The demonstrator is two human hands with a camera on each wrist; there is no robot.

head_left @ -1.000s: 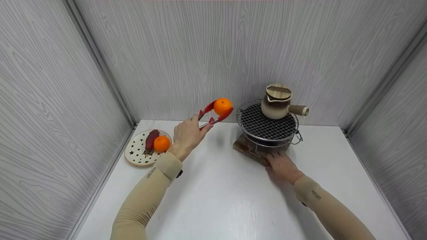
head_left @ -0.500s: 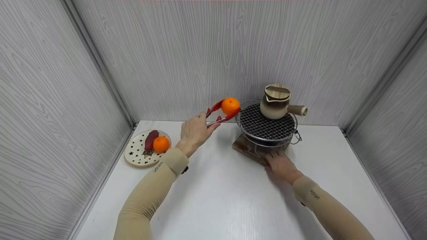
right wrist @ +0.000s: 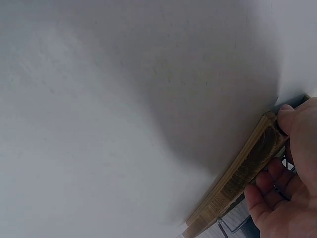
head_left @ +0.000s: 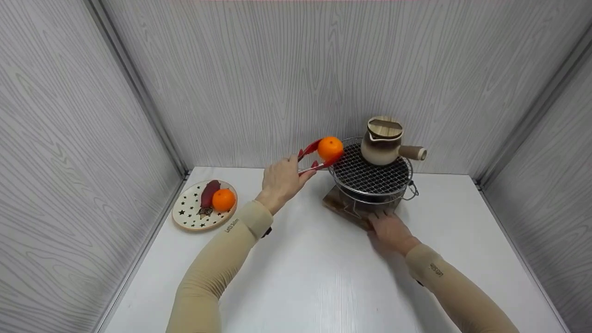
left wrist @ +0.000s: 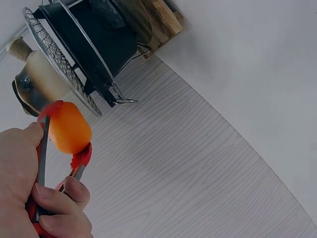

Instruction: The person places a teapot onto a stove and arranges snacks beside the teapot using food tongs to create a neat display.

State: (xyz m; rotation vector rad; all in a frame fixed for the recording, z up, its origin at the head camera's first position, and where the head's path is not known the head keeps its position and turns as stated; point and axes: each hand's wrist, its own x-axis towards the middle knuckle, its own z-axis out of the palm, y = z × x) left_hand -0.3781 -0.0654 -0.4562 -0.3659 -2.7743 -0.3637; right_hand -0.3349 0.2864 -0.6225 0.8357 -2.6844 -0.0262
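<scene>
My left hand (head_left: 282, 179) grips red-tipped tongs (left wrist: 41, 153), and an orange (head_left: 330, 149) is clamped between their tips. In the head view the orange overlaps the left rim of a round grill (head_left: 365, 177); the left wrist view shows it apart from the mesh. A brown-and-cream teapot (head_left: 380, 150) with a wooden lid and side handle stands on the mesh. Under the grill is a wooden board (head_left: 344, 210). My right hand (head_left: 391, 231) holds the board's front corner; in the right wrist view the thumb (right wrist: 286, 118) and fingers lie on opposite sides of it.
At the left of the white table (head_left: 305, 277) lies a star-patterned plate (head_left: 189, 217). It bears another orange (head_left: 224, 200) and a purple sweet potato (head_left: 210, 193). Grey wood-grain panels (head_left: 259, 83) wall in the back and both sides. A wire handle (head_left: 415, 189) juts out at the grill's right.
My left hand has carried the tongs and orange rightward, from short of the grill to its left rim. The right hand stays on the board; grill, teapot and plate look unmoved.
</scene>
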